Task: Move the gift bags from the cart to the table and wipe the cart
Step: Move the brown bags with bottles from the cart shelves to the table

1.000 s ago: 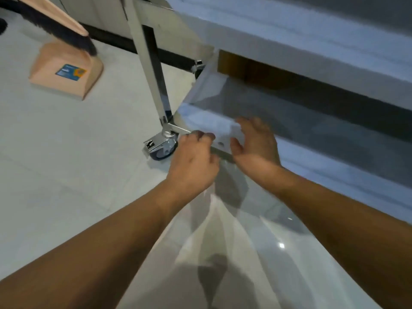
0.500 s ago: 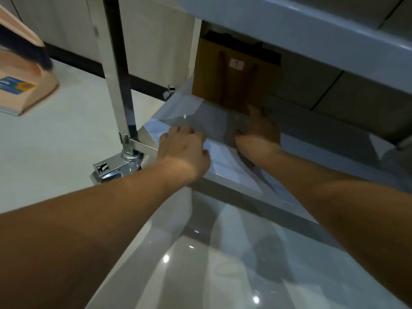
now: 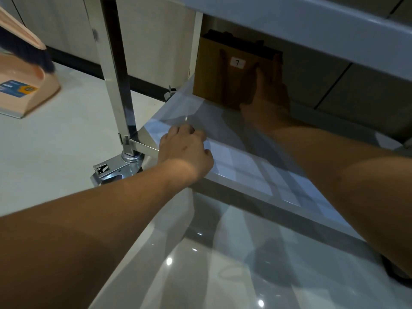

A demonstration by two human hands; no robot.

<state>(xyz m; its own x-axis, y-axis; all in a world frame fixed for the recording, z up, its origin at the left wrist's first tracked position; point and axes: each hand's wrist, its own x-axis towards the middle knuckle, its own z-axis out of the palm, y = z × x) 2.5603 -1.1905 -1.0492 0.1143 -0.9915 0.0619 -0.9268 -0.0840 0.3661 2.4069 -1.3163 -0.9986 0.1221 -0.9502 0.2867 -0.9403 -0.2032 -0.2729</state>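
**Reaching for the last bag on the bottom shelf**

The main risk lay in the cramped space. The brown gift bag [image 3: 219, 76] stood upright at the far back of the cart's lower shelf [image 3: 245, 161], close under the shelf above [image 3: 312, 25]. If it were lifted rather than slid forward, its top edge or handles would probably catch on that upper shelf and crumple or tear. A one-handed pull on the right side alone could also tip the bag over, since its left side was unsupported. The cart stood on a caster [image 3: 116, 169], so a hard tug might roll the whole frame unless the wheel was locked, which the view did not settle.

The right hand [image 3: 267, 90] had reached deep under the upper shelf, with its palm and fingers laid against the bag's right side and front face near a small white tag marked 7. In the shadow it was hard to say whether the fingers wrapped the edge or only pressed flat. The left hand [image 3: 185, 150] was well apart from the bag, fingers curled over the front corner of the lower shelf beside the steel post [image 3: 116, 85], apparently bracing.
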